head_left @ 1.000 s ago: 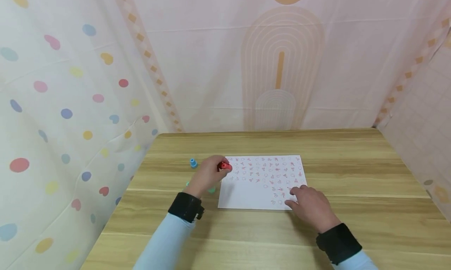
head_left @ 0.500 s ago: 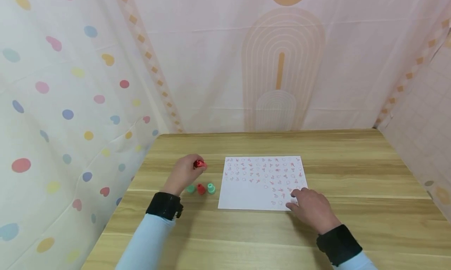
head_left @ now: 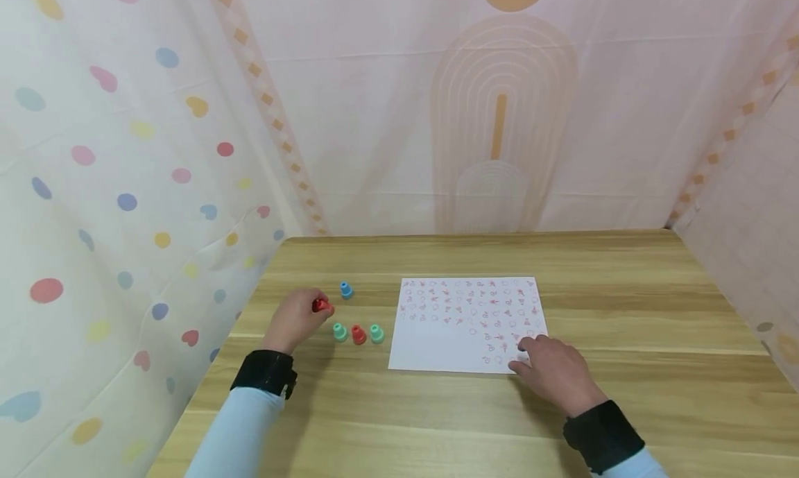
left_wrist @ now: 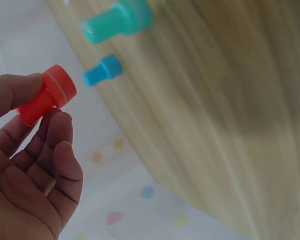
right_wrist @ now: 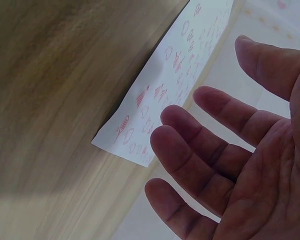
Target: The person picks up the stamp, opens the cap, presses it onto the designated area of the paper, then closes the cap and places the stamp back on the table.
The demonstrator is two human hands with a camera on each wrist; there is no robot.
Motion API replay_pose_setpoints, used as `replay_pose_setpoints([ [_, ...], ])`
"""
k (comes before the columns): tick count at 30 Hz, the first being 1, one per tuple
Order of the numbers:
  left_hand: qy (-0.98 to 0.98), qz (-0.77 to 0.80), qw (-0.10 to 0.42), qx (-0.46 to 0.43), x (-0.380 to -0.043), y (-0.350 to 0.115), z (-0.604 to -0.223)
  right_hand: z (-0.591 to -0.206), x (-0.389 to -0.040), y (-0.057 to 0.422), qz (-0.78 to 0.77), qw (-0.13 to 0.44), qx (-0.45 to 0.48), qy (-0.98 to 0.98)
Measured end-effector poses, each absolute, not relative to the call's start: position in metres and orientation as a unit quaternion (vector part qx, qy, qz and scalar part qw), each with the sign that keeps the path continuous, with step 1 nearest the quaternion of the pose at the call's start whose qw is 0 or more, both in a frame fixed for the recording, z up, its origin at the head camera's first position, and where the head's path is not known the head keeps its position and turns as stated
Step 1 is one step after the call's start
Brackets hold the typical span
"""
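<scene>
My left hand pinches a small red stamp between thumb and fingers, held above the left part of the table. Close by on the tabletop stand a blue stamp, two mint green stamps and a second red stamp. To their right lies a white sheet of paper printed with rows of small red figures; its lower left part is blank. My right hand is over the sheet's lower right corner, fingers loosely bent and holding nothing. Whether it touches the paper I cannot tell.
The wooden table reaches back to a pale patterned curtain. Another curtain with coloured dots hangs along the left edge.
My left hand has moved left from the sheet's upper left corner, carrying the red stamp past the blue one. The stamps it covered now show. My right hand stays in place.
</scene>
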State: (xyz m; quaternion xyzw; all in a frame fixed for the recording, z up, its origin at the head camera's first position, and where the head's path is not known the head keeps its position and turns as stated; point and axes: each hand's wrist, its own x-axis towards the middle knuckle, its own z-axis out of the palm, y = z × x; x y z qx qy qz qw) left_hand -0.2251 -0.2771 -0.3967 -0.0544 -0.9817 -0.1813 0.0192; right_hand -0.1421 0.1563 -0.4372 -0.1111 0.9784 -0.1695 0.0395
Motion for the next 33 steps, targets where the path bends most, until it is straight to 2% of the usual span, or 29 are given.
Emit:
replay_pose_setpoints([
  [16, -0.984, -0.167, -0.060, 0.005, -0.224, -0.295, -0.426, -0.438, -0.141, 0.158, -0.183, 0.038, -0.112, 0.976],
  [28, -0.987, -0.143, -0.065, -0.002, -0.223, -0.297, -0.438, -0.442, -0.139, 0.158, -0.182, 0.017, -0.121, 0.976],
  [33, -0.985, -0.148, -0.083, 0.011, -0.222, -0.299, -0.435, -0.441, -0.140, 0.158, -0.183, 0.022, -0.120, 0.976],
])
